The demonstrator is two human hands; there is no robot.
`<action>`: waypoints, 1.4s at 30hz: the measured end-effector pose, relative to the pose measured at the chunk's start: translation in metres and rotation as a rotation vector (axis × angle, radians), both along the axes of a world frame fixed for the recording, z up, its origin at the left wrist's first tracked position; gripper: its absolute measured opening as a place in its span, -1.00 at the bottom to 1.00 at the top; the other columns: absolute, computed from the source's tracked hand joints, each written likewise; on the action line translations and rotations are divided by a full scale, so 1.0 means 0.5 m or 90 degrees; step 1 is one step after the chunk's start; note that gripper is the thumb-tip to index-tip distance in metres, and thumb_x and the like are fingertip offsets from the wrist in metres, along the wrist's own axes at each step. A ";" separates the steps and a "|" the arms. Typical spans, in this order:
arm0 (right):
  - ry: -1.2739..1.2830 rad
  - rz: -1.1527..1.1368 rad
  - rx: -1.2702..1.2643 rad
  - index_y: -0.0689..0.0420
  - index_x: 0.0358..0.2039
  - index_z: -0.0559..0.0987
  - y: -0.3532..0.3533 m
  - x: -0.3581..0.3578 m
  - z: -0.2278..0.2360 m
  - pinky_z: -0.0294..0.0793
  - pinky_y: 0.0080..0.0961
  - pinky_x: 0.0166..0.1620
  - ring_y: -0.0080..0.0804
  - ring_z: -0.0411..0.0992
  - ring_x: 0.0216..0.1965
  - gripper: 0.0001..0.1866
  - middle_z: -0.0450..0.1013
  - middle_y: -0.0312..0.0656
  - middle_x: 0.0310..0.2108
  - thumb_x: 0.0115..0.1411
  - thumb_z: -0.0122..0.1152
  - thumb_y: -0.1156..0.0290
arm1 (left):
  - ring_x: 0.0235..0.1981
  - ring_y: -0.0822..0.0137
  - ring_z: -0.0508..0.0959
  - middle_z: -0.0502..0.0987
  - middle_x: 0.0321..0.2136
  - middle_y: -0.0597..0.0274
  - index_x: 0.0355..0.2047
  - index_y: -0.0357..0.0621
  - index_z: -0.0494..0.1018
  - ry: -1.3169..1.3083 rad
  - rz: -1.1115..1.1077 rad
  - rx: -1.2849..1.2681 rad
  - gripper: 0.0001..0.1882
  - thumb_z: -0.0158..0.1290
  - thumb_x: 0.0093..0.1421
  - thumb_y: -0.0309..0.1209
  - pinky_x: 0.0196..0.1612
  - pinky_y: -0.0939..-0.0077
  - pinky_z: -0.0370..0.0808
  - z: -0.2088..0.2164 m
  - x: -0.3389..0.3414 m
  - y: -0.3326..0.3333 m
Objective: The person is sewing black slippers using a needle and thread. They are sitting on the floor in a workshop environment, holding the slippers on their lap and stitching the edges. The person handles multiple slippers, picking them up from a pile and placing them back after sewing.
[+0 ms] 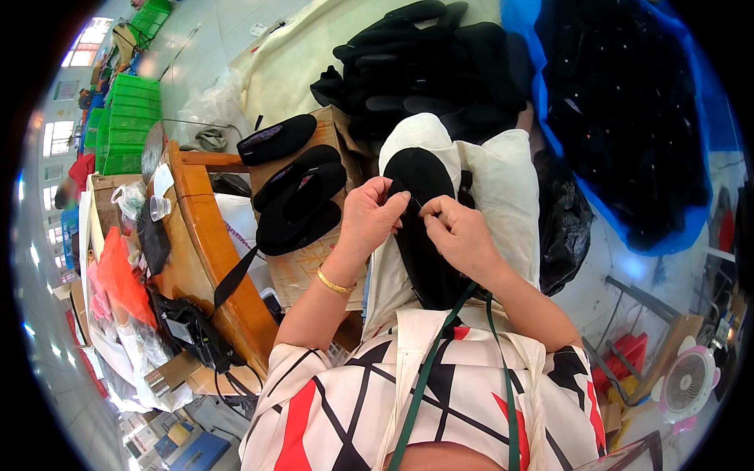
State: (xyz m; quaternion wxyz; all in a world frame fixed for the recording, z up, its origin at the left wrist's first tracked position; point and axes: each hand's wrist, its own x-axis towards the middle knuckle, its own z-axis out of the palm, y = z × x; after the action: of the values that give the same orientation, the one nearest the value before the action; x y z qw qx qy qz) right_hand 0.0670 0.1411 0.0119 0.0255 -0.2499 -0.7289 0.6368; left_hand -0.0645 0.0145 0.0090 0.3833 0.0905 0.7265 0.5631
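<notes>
Big blue sack (521, 17) bulging with black stuff (620, 110) off to right, soft black shoe pile (463, 67) slumping up ahead. Wrinkly off-white cloth (506, 184) bunching under black shoe (424, 169), matte, rounded end pointing away, long axis running out from body, passing right between left hand (371, 213) and right hand (463, 235), neither sitting nearer. Left pinching shoe's edge; right squeezing fingertips together, can't tell on what.

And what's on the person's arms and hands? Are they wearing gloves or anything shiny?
No gloves: the left hand and right hand are both bare. A shiny gold-coloured bangle circles the left wrist; I see none on the right. The short sleeves are off-white with black markings, leaving both forearms uncovered.
</notes>
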 end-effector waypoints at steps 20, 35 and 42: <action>0.200 0.000 0.542 0.16 -0.33 0.38 -0.029 -0.021 -0.074 0.38 -0.29 -0.64 -0.21 0.44 -0.69 -0.90 0.38 -0.19 -0.71 0.19 0.12 0.51 | -0.71 0.61 0.44 0.50 -0.65 0.38 -0.52 -0.15 0.49 -0.097 -0.074 -0.038 -0.85 0.15 0.15 -0.40 -0.65 0.74 0.35 0.019 -0.038 0.014; 0.242 0.131 0.477 0.08 -0.27 0.40 0.051 -0.013 -0.078 0.41 -0.28 -0.55 -0.17 0.47 -0.56 -0.89 0.40 -0.18 -0.61 0.19 0.10 0.50 | -0.71 0.62 0.43 0.49 -0.62 0.42 -0.49 -0.14 0.52 -0.089 -0.113 -0.043 -0.87 0.10 0.17 -0.40 -0.63 0.74 0.35 0.024 -0.044 0.018; 0.233 0.141 0.445 0.08 -0.26 0.41 0.054 -0.019 -0.072 0.41 -0.26 -0.54 -0.13 0.48 -0.54 -0.90 0.41 -0.16 -0.60 0.21 0.09 0.49 | -0.70 0.62 0.43 0.48 -0.61 0.43 -0.47 -0.12 0.51 -0.121 -0.129 -0.042 -0.88 0.08 0.19 -0.39 -0.63 0.75 0.35 0.020 -0.051 0.019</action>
State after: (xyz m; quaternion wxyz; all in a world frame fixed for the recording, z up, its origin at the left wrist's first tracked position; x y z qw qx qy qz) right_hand 0.0574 0.1682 -0.0240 0.1696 -0.0288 -0.9072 0.3838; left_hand -0.0899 0.0240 0.0191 0.5078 0.0967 0.6922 0.5035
